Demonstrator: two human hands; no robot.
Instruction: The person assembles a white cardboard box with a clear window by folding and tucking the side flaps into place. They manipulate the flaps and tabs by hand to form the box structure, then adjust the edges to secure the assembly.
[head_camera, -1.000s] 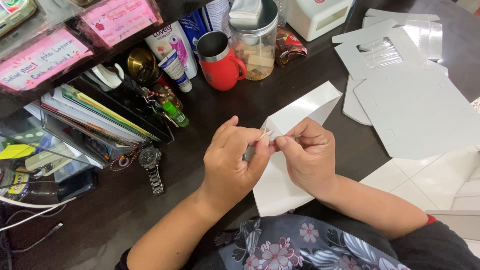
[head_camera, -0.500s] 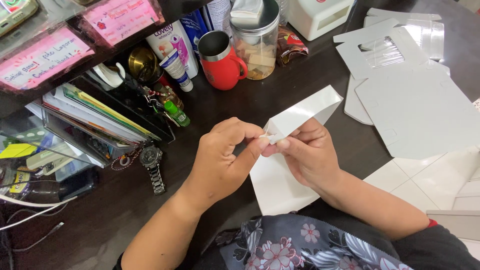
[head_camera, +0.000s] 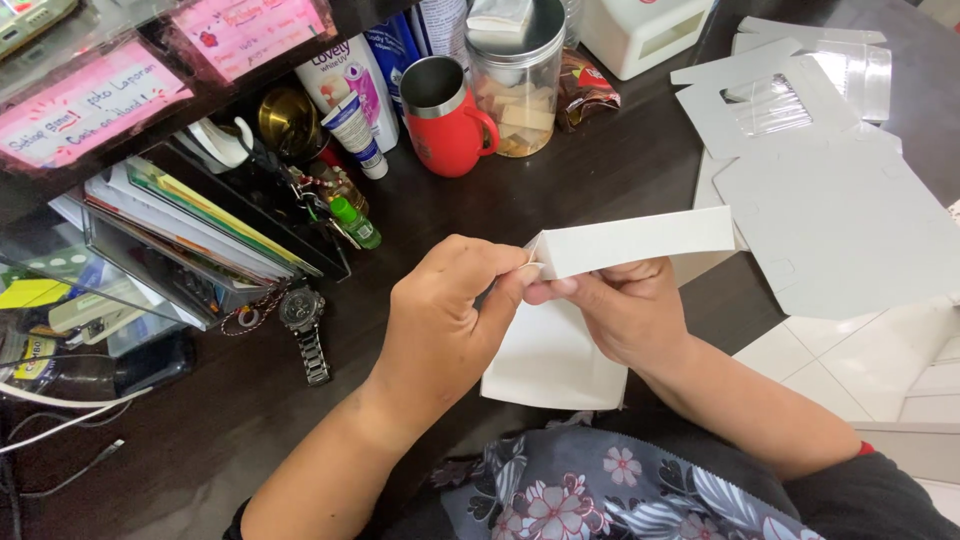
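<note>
Both my left hand (head_camera: 440, 320) and right hand (head_camera: 625, 310) pinch the folded white cardboard panel (head_camera: 640, 240), near the red metal mug (head_camera: 445, 115). Fingertips seemingly meet at its corner. I would press that crease evenly.

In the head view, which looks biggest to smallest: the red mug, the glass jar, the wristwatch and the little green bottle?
1. Glass jar, though its top is cut off by the frame.
2. Red mug, slightly smaller and nearer the camera, so that order is unsure.
3. Wristwatch.
4. Green bottle.

Dark desk (head_camera: 620, 170) with red mug (head_camera: 447, 118)
</note>
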